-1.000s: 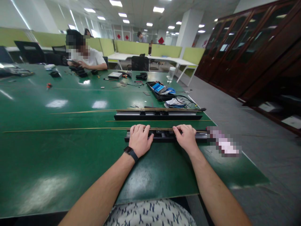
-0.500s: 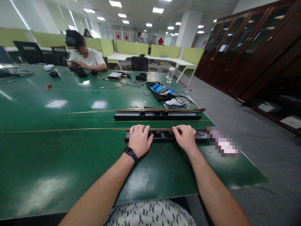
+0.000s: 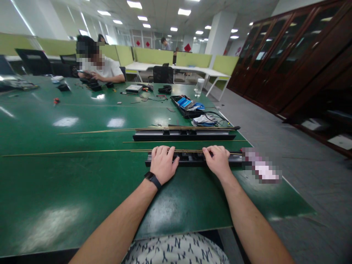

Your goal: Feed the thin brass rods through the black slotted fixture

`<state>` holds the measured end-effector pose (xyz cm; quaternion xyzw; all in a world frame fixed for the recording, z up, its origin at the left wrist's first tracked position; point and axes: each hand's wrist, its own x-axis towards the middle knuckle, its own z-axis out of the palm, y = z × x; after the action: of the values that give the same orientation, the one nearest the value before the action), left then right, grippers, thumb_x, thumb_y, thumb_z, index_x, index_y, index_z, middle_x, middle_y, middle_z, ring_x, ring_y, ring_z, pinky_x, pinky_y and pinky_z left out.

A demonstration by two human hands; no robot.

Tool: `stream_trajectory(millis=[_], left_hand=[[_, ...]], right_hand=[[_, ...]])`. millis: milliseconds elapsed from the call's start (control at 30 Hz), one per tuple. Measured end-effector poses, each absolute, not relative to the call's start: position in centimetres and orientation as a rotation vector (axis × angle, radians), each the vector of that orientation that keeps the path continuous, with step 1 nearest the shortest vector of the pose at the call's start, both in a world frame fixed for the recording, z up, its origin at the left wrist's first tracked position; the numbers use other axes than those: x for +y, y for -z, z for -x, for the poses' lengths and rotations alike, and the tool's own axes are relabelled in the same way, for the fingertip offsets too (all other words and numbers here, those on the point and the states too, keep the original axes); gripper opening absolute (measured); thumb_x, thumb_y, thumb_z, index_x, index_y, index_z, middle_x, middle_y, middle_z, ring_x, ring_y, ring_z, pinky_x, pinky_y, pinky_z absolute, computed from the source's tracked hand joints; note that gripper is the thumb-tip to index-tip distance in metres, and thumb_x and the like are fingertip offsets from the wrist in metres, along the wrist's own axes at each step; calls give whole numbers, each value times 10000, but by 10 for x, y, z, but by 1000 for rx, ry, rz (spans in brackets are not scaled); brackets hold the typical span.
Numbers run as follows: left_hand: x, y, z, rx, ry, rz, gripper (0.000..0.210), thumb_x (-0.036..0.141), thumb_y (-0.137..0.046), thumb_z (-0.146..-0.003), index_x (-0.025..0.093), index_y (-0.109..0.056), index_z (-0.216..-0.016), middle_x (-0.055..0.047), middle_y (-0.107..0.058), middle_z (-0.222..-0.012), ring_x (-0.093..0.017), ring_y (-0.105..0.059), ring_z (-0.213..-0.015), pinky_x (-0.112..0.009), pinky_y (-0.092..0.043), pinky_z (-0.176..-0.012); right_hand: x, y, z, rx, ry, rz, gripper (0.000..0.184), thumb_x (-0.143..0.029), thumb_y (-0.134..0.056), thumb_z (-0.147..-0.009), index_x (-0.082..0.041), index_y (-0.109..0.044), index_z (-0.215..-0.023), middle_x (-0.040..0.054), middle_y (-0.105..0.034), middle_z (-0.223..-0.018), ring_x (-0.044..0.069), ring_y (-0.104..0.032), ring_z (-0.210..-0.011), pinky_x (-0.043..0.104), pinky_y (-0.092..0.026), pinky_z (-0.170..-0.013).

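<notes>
In the head view a black and silver linear rail (image 3: 189,163) lies crosswise before me, with dark carriage parts along its top. My left hand (image 3: 162,163) lies over its left part, fingers bent over the far side and thumb on the near side. Along the rail's far edge run thin brass-coloured rods (image 3: 82,152), passing under my left fingers and far out to the left. My right hand (image 3: 217,158) pinches a rod between thumb and forefinger, near the rail's right part. The other fingertips are partly hidden.
A second rail (image 3: 184,137) with rods on it lies farther back. Behind it sit a black tray (image 3: 185,112) of blue items and a clear cup (image 3: 199,88). A pixelated pinkish thing (image 3: 262,167) is at the right. A person (image 3: 103,68) sits at the table's far left.
My right hand has shifted very slightly to the right along the rail. My left hand and the rail stay in place.
</notes>
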<state>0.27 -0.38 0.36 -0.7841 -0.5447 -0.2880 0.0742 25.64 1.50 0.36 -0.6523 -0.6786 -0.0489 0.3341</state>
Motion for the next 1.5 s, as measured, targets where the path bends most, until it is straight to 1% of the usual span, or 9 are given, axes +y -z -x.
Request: stream_trajectory(millis=[133,300,500,767,1100,1333,1500], left_hand=[[-4,-3,-2,-1629,856,2352,364,403,-547,-972,214,-617,-1276,-122,-664,-1158,-295,-554,-1159,-495,-346,-1081],[-4,-4,-2,-1630,859,2351,369,403,-548,-971,214,-614,-1280,-123,-660,-1172,-298,-553,-1168,-493,-343,-1087],[-3,-3,-2,-1637,867,2350,360,395,-553,-964,233,-617,-1279,-124,-662,-1164,-300,-554,-1169,-495,-344,-1086],[-4,-3,-2,-1628,864,2351,360,403,-543,-971,224,-616,-1275,-125,-662,-1163,-300,-557,-1165,-496,-345,-1081],[-4,-4,-2,-1635,848,2356,368,406,-541,-971,226,-621,-1282,-124,-666,-1169,-300,-558,-1161,-498,-349,-1075],[-4,-4,-2,-1625,856,2358,367,405,-537,-975,216,-618,-1279,-125,-666,-1166,-300,-554,-1168,-497,-348,-1072],[-4,-3,-2,-1626,858,2354,372,402,-540,-973,216,-615,-1286,-125,-662,-1170,-298,-555,-1166,-498,-342,-1086]], right_hand=[[15,-3,-256,-1776,122,1688,351,-489,-541,-970,-226,-690,-790,55,-730,-872,238,-550,-947,397,-282,-887],[16,-2,-257,-1775,100,1684,366,-493,-528,-974,-228,-685,-775,61,-731,-879,246,-541,-957,401,-282,-883],[16,-3,-258,-1772,89,1678,347,-457,-516,-980,-231,-677,-771,54,-722,-868,241,-534,-957,398,-281,-877],[16,-2,-257,-1772,111,1691,356,-508,-542,-968,-234,-691,-795,48,-720,-880,237,-539,-961,396,-278,-888],[17,0,-259,-1788,121,1684,343,-456,-518,-986,-231,-683,-789,51,-721,-873,236,-534,-957,393,-274,-871],[17,0,-258,-1785,105,1694,370,-515,-533,-977,-233,-693,-799,55,-726,-889,241,-537,-971,403,-279,-887],[17,-1,-257,-1790,91,1707,364,-484,-523,-988,-232,-689,-785,51,-730,-878,243,-547,-978,405,-282,-888]])
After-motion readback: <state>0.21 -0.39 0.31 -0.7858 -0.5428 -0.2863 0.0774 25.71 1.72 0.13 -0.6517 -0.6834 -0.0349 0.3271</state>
